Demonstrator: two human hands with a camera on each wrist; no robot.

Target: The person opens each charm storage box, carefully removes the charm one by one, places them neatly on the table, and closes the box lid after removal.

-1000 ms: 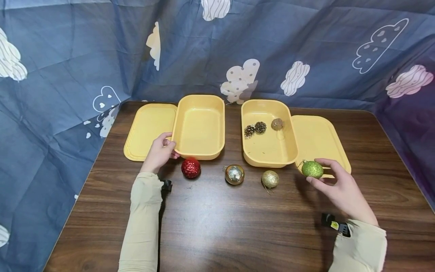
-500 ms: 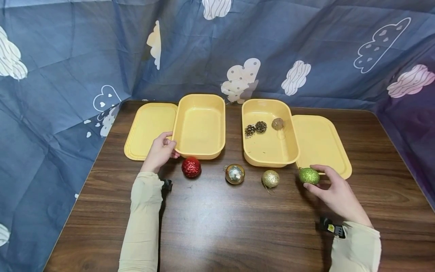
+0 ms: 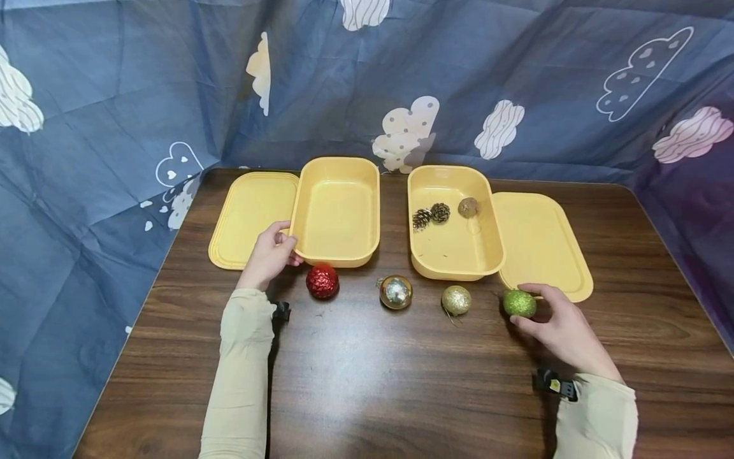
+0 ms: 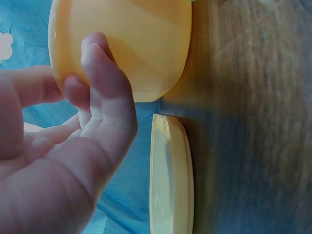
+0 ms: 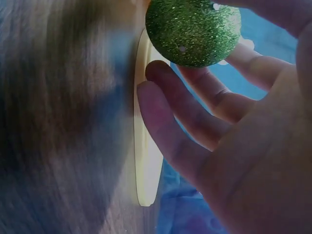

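My left hand (image 3: 271, 255) holds the near left corner of a yellow plastic container (image 3: 336, 217) with bare inside walls. In the left wrist view, its curled fingers lie at the rim of this container (image 4: 146, 44). Between thumb and fingers, my right hand (image 3: 564, 328) pinches a glittery green Christmas ball (image 3: 519, 304), low at the table in front of the right lid. The right wrist view shows the green ball (image 5: 192, 31) at the top, other fingers curved below it. A red ball (image 3: 322, 281), a shiny gold ball (image 3: 395, 292) and a glittery gold ball (image 3: 456, 300) make a row.
A second yellow container (image 3: 457, 258) holds two pine cones (image 3: 439, 213) and a brown ball (image 3: 467, 207). Yellow lids lie flat outside each container, a left lid (image 3: 252, 220) and a right lid (image 3: 541, 242). Blue cloud-print cloth (image 3: 321, 76) hangs behind the wooden table (image 3: 367, 382).
My right hand has brought the green ball down and slightly left, from above the right lid to the table in front of it. The left hand stays on the container.
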